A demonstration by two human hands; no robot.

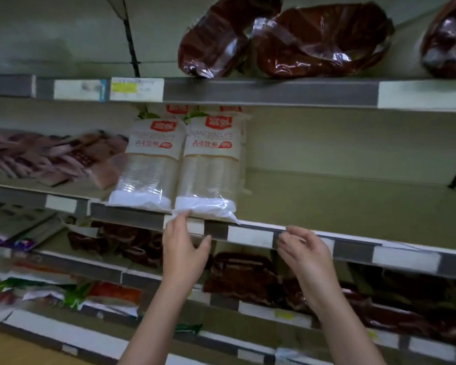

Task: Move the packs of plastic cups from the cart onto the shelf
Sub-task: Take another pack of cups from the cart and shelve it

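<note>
Two clear packs of plastic cups with red labels stand side by side on the middle shelf (327,204), a left pack (149,164) and a right pack (211,167); more packs show behind them. My left hand (184,248) is just below the right pack's bottom edge, fingertips touching its wrapper, fingers apart and holding nothing. My right hand (306,251) hovers at the shelf's front rail to the right, fingers loosely curled and empty. The cart is out of view.
Dark red wrapped packages (319,40) lie on the top shelf. Purple-pink packets (50,154) fill the middle shelf left of the cups. Dark brown goods (242,275) sit on the shelf below. The middle shelf is bare to the right of the cups.
</note>
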